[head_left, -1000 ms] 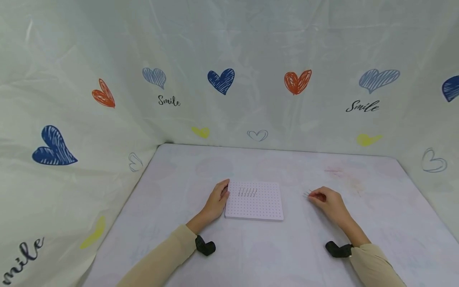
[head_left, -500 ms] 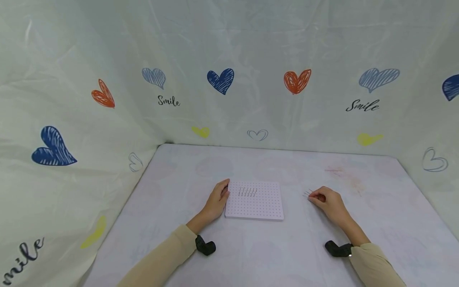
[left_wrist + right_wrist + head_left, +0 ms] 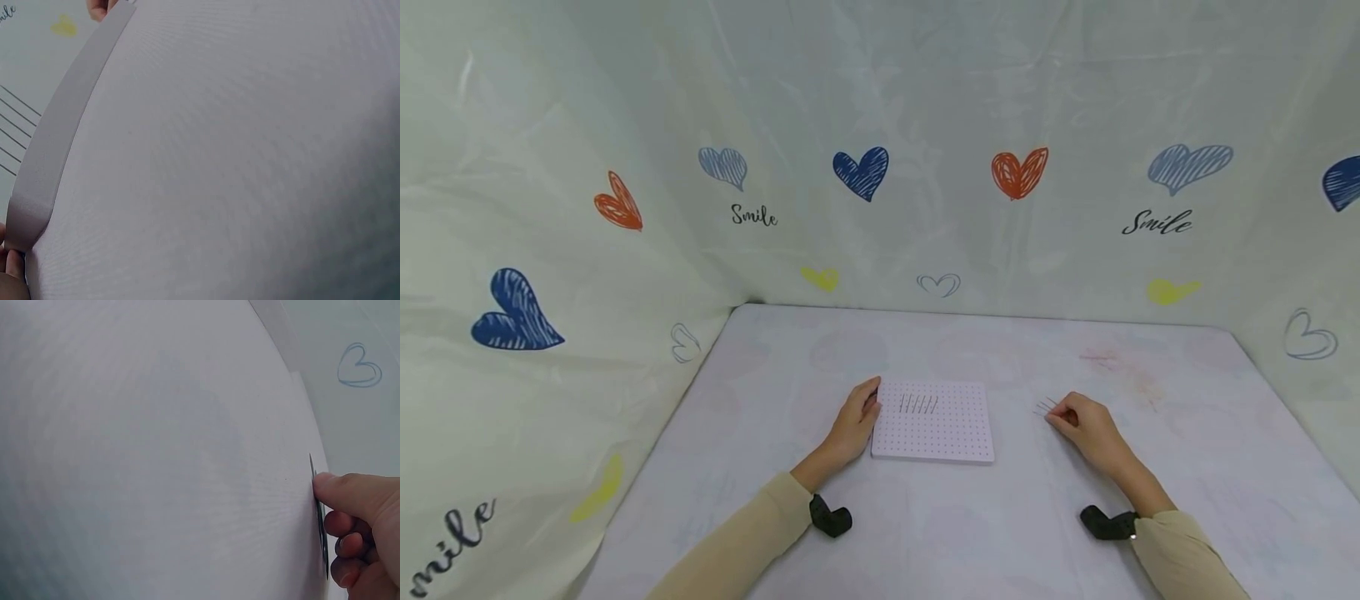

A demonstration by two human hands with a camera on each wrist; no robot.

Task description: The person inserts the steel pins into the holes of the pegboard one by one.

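A pale lilac board with rows of small holes (image 3: 947,433) lies on the table. Several thin dark needles (image 3: 919,403) stand in a row in its upper left part. My left hand (image 3: 852,421) holds the board's left edge, its fingertips at the corner in the left wrist view. To the right of the board, my right hand (image 3: 1086,425) has thumb and forefinger together at several loose needles (image 3: 1042,407) on the table. Close up in the right wrist view, the thumb (image 3: 340,487) presses along the dark needles (image 3: 322,531), with the other fingers curled behind.
The white table (image 3: 1000,533) ends at a curtain (image 3: 940,225) printed with hearts and "Smile". Black wrist cameras (image 3: 831,517) are strapped at both sleeve cuffs. A faint reddish stain (image 3: 1120,371) marks the table beyond my right hand.
The right fingertips have shifted very slightly at the loose needles. The left hand and the board keep their place, and the head view has tipped a little.
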